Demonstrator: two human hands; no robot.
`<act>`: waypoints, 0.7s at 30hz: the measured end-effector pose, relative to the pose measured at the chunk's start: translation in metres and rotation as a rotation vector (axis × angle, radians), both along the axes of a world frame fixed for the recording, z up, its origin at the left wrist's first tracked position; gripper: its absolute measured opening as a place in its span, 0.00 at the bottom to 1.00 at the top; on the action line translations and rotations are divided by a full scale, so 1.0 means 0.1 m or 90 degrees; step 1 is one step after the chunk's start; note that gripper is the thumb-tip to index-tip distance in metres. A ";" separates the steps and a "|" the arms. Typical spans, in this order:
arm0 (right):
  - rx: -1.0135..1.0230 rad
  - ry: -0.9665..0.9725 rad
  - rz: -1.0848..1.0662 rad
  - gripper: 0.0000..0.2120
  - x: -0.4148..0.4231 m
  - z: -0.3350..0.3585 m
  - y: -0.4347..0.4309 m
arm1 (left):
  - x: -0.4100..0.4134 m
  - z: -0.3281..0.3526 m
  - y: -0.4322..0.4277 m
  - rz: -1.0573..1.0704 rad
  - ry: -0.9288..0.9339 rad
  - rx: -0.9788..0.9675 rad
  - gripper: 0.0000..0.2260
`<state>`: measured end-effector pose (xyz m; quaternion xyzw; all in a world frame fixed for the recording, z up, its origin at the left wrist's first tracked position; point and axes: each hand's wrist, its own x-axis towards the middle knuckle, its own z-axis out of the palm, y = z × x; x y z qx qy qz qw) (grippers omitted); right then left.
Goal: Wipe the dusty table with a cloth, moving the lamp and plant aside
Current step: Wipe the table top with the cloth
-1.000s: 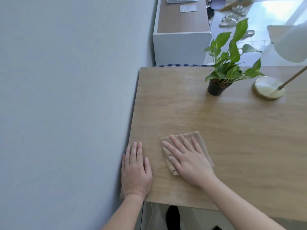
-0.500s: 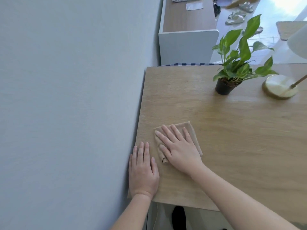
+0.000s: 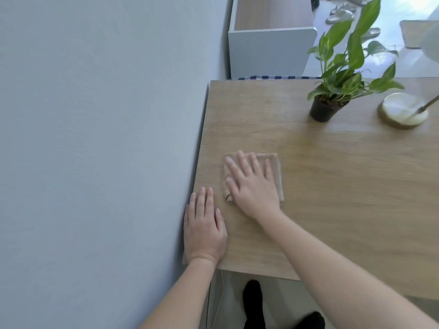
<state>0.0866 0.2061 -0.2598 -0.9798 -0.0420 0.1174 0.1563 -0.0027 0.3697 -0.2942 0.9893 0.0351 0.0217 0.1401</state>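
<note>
Flat and spread, the right hand (image 3: 251,186) is pressing the folded beige cloth (image 3: 275,170) onto the table (image 3: 344,198). Its fingers are lying straight across the fabric rather than curling round it, which I am reading as a way of putting the whole palm's weight into the wipe. Through the head camera I am seeing the left hand (image 3: 204,226) likewise lying open, fingers straight and close together. It is resting palm down on bare wood at the table's edge beside the grey wall (image 3: 95,138) and holding nothing; I am taking it as a brace while the other arm is reaching. The cloth is lying nearer me than the plant (image 3: 337,91) and to its left, well apart from it. The lamp (image 3: 403,110) is standing just to the right of the plant, its round brass base near the black pot. Grouped so, both are leaving the wood to the left of the plant open for wiping. I am judging that the wood beneath them is not yet wiped and that they will need shifting first. Beyond the plant, off the table, a white cabinet (image 3: 268,53) is standing.
</note>
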 end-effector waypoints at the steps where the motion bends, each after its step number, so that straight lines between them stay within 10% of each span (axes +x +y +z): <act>1: 0.003 0.000 0.023 0.29 -0.26 0.00 0.06 | 0.00 0.00 0.01 -0.001 -0.004 0.001 0.27; 8: -0.072 0.017 0.055 0.29 -1.74 0.02 -0.87 | -0.04 0.02 -0.01 0.009 0.015 0.002 0.27; 15: -0.059 0.026 -0.261 0.29 -1.06 -0.02 -0.81 | -0.04 0.03 -0.02 0.011 0.010 -0.003 0.27; 21: -0.003 -0.022 -0.025 0.28 -1.73 -0.08 -0.02 | -0.08 0.06 -0.01 0.003 -0.004 -0.033 0.27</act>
